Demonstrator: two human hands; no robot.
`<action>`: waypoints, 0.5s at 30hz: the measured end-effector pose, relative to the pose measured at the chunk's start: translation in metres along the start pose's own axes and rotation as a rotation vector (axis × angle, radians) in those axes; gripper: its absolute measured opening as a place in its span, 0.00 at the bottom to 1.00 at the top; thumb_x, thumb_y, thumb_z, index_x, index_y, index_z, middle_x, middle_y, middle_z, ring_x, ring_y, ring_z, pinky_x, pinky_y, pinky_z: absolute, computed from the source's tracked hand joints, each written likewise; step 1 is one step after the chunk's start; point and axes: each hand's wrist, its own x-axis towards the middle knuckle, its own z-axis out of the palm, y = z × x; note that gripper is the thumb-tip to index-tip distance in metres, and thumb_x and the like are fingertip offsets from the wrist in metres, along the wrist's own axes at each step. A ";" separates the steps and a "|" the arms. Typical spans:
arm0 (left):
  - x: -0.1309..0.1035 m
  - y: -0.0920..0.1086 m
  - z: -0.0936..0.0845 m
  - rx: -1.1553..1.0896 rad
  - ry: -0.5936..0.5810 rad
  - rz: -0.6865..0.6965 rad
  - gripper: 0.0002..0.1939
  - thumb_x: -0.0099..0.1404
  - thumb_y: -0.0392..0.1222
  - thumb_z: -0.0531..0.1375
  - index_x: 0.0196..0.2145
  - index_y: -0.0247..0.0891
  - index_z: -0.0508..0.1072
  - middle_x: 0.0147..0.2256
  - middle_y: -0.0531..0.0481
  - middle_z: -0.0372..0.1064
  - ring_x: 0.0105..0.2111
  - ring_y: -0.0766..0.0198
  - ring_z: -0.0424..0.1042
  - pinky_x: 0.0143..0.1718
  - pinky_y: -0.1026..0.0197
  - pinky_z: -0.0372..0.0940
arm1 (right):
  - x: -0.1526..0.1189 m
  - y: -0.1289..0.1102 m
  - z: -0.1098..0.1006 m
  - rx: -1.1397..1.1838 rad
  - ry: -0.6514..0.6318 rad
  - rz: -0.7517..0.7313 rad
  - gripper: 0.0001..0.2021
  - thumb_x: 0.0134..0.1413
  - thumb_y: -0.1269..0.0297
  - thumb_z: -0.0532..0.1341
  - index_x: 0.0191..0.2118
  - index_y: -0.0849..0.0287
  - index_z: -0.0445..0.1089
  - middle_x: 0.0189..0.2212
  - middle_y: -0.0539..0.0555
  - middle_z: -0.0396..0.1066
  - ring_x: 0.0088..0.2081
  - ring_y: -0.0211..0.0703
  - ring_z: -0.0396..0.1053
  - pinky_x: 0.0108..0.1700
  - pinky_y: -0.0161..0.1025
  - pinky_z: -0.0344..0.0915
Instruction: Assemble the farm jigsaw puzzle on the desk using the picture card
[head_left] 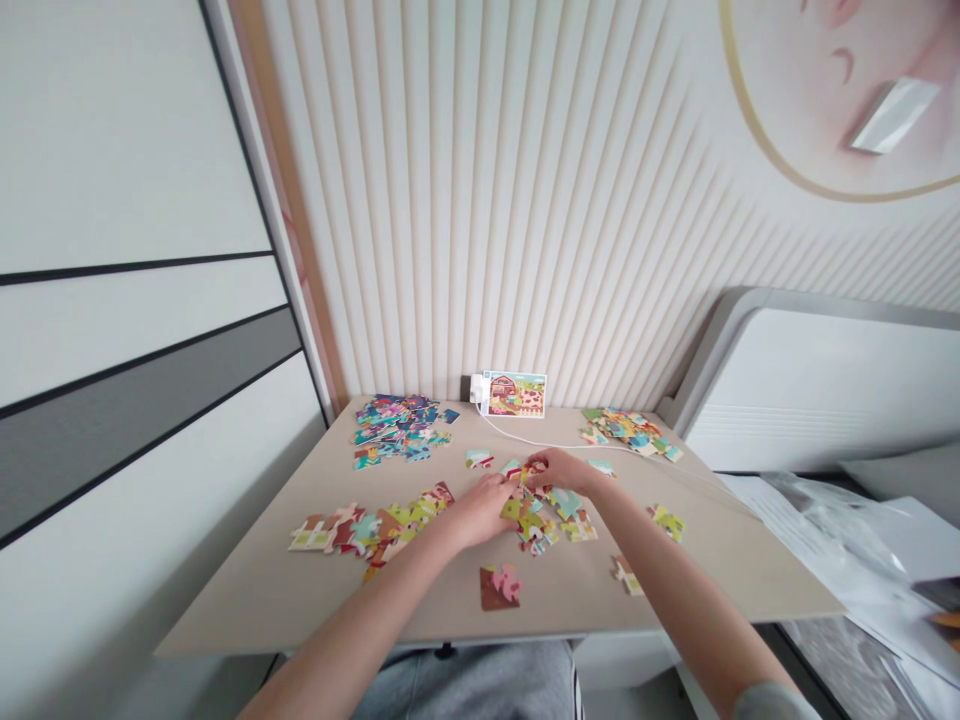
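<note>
at the middle of the beige table (360, 610), two bare hands over a cluster of puzzle pieces (531, 523). right hand (553, 470): fingers bent down onto the far side of the cluster; cannot tell whether they pinch a piece or stand apart. left hand (486, 508): at the cluster's left edge, fingertips close to the right hand's; its grip is partly hidden, so open or closed cannot be told.

just beyond the hands, a small loose piece (479, 459), teal, white and red. nearer the table's front edge, a brown piece with a pink shape (500, 587). left of the left hand, a spread of farm-coloured pieces (375, 528), partly behind the forearm. right of the right forearm, a green-yellow piece (667, 523); a brown and cream piece (627, 575) lies beside that arm.

farther out: blue-purple pile (397, 425) at far left, mixed bright pile (631, 431) at far right. between them a farm picture card (515, 394) stands against the ribbed wall (480, 200), white plug (476, 388) beside it, white cable (525, 440) trailing right.
</note>
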 end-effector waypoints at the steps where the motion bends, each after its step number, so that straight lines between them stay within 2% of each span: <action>1: 0.001 -0.001 0.001 0.004 0.011 -0.007 0.29 0.61 0.44 0.67 0.59 0.43 0.69 0.52 0.41 0.71 0.56 0.48 0.70 0.57 0.52 0.65 | 0.000 -0.001 -0.001 -0.005 -0.001 0.008 0.17 0.41 0.56 0.74 0.37 0.59 0.78 0.26 0.49 0.76 0.29 0.42 0.73 0.32 0.36 0.68; 4: 0.003 -0.003 0.004 0.021 0.046 -0.029 0.35 0.61 0.44 0.67 0.65 0.42 0.64 0.54 0.41 0.71 0.58 0.49 0.68 0.59 0.51 0.62 | 0.003 0.000 -0.002 -0.010 0.038 0.044 0.19 0.37 0.59 0.76 0.38 0.59 0.76 0.26 0.50 0.77 0.28 0.42 0.72 0.30 0.35 0.66; 7: 0.005 -0.004 0.007 0.044 0.077 -0.050 0.37 0.62 0.44 0.67 0.66 0.42 0.61 0.54 0.40 0.71 0.58 0.48 0.68 0.60 0.49 0.61 | 0.004 0.003 -0.001 0.012 0.094 0.072 0.22 0.36 0.61 0.76 0.40 0.58 0.73 0.25 0.49 0.76 0.28 0.42 0.72 0.29 0.35 0.66; 11: 0.005 -0.003 0.011 0.062 0.122 -0.062 0.36 0.62 0.45 0.67 0.66 0.43 0.63 0.53 0.41 0.71 0.57 0.47 0.67 0.62 0.47 0.59 | -0.002 0.003 0.004 0.062 0.124 0.063 0.23 0.41 0.60 0.75 0.44 0.58 0.70 0.28 0.50 0.76 0.29 0.42 0.73 0.30 0.35 0.68; 15: 0.007 -0.001 0.017 0.051 0.172 -0.070 0.34 0.62 0.43 0.67 0.64 0.43 0.64 0.53 0.40 0.69 0.57 0.47 0.67 0.60 0.47 0.60 | -0.011 -0.001 0.010 0.086 0.166 0.025 0.27 0.48 0.59 0.71 0.54 0.58 0.68 0.33 0.52 0.77 0.34 0.42 0.74 0.36 0.37 0.70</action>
